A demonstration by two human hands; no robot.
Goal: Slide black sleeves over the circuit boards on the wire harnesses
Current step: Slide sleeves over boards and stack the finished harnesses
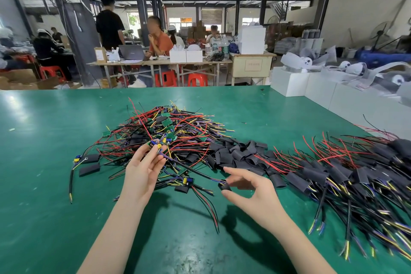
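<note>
My left hand (142, 169) pinches a small circuit board (155, 145) with yellow and blue parts, lifted over the near edge of a tangled pile of bare harnesses (164, 133). A black cable runs from that board down to my right hand (249, 187), which pinches a black sleeve (225, 186) at the cable's end, just above the green table (44, 184). Loose black sleeves (240, 153) lie heaped behind my right hand. Sleeved harnesses (347, 176) are stacked at the right.
Another bare board (186, 181) with red and black wires lies between my hands. Two loose sleeves (89, 163) sit at the left. White boxes (311, 89) line the table's right edge. People work at tables far behind.
</note>
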